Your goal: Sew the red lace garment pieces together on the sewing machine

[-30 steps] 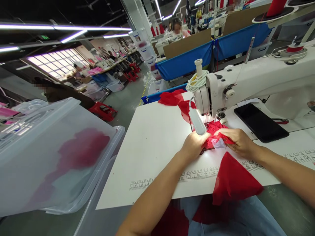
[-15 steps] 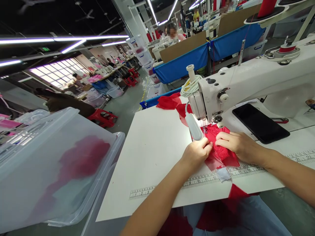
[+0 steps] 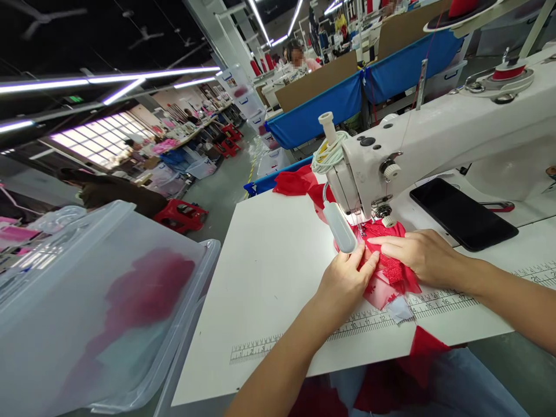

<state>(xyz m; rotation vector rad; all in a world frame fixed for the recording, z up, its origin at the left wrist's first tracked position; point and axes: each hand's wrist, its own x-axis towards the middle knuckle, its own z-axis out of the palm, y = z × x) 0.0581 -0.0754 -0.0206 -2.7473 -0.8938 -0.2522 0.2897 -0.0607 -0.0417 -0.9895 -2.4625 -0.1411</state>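
Observation:
A piece of red lace fabric [image 3: 393,269] lies under the needle area of a white sewing machine [image 3: 417,139], with sheer red cloth and a small white scrap [image 3: 399,309] at its near end. On the fabric's left edge rests my left hand [image 3: 344,281], its thumb and forefinger apart and pressing down near the presser foot [image 3: 361,230]. My right hand [image 3: 428,258] lies on the fabric from the right, fingers stretched towards the needle. A small lamp [image 3: 339,227] lights this spot and overlaps the left fingertips. More red cloth [image 3: 428,350] hangs over the table's front edge onto my lap.
A black phone [image 3: 463,213] lies right of the needle, with red-handled snips [image 3: 499,207] behind it. Red pieces [image 3: 293,180] trail off the back of the white table [image 3: 256,272], which has a printed ruler. A translucent bin [image 3: 117,313] stands left. Co-workers sit farther off.
The bunched fabric has been spread flat and now reaches nearer the table's front. My hands let go of their pinch and lie on it. The hanging red piece has slid lower over the edge.

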